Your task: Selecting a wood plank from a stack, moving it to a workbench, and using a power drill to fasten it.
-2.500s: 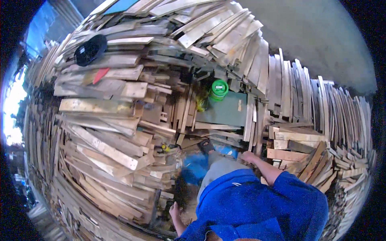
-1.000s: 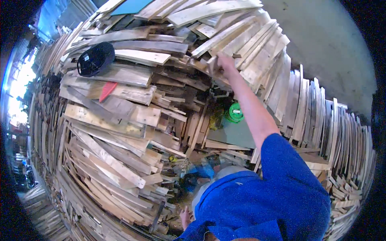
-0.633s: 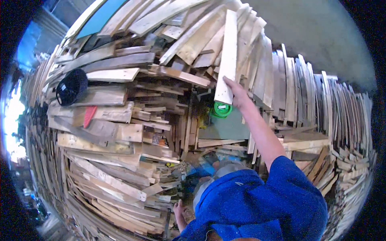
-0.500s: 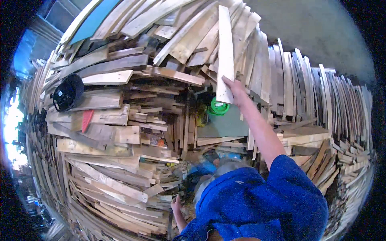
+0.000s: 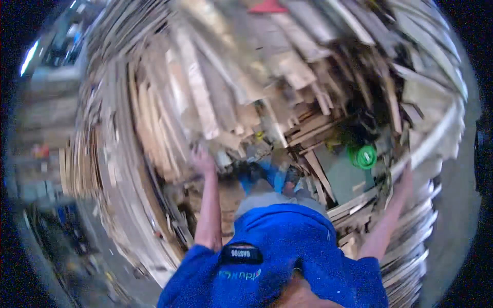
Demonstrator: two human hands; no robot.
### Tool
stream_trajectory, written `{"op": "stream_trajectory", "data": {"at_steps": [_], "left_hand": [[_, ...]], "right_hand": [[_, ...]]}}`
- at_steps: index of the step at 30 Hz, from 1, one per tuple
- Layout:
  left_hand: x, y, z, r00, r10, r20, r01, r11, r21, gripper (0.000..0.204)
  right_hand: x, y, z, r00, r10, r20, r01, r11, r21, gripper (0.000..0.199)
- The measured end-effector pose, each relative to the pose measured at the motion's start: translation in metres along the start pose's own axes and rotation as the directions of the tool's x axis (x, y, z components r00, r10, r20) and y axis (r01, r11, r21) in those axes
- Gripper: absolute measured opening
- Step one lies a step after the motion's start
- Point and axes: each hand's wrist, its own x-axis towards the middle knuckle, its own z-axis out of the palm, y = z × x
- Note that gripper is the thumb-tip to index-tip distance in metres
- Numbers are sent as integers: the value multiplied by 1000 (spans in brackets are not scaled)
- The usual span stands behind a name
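Note:
My right hand is closed on the near end of a long pale wooden board, which slants up and away at the far right. My left hand is beside the ends of stacked planks, left of the middle. Motion smears its fingers, so whether it holds anything is unclear. Between my arms, a round bright green object rests on a grey-green flat surface, nearer to my right hand.
Loose planks are piled up ahead of me, with a red piece on top at the far edge. More boards are stacked on the left, and others beside my right arm. Grey floor shows at the far right.
My view has swung round to the left, so the piles and green object appear farther right. My right hand keeps hold of the pale board. My left hand has come up beside the planks.

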Motion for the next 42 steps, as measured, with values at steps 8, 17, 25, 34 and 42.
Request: {"op": "stream_trajectory", "data": {"at_steps": [8,17,25,34,42], "left_hand": [[80,83,30,915,-388,109,360,908,213,92],[111,32,58,807,-532,256,377,798,469,117],[77,-30,-5,617,-262,742,499,859,-112,84],[-26,33,-152,359,246,900,890,-380,-251,105],[-51,29,-120,386,72,920,877,-340,-341,75]], "right_hand": [[-10,9,138,802,-290,-523,-168,730,-663,53],[-83,-17,177,724,-650,-233,-22,315,-949,51],[-127,9,364,895,-444,48,334,593,-733,50],[-110,173,471,918,117,379,118,832,-543,71],[-186,313,546,894,188,407,211,625,-751,48]]}}
